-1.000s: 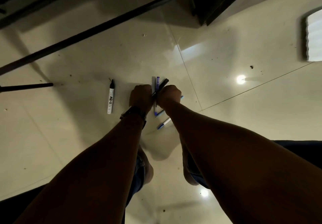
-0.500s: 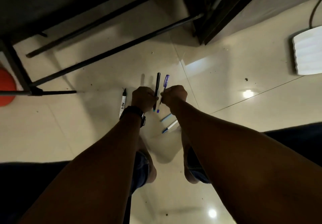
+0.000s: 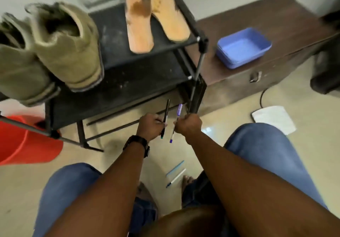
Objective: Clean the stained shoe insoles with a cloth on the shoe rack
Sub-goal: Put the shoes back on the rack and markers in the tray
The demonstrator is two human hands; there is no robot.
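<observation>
Chunky black watch (image 3: 137, 143) on the left wrist, bare arms (image 3: 230, 163), blue jeans (image 3: 266, 154) on both legs below the watch, what look like bare toes (image 3: 186, 178) lower still.

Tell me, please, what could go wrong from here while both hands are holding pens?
Both grips are occupied: the left hand holds a black pen, the right hand a purple pen, so wiping the stained insoles may stall. Two loose pens by the bare foot could roll underfoot.
</observation>
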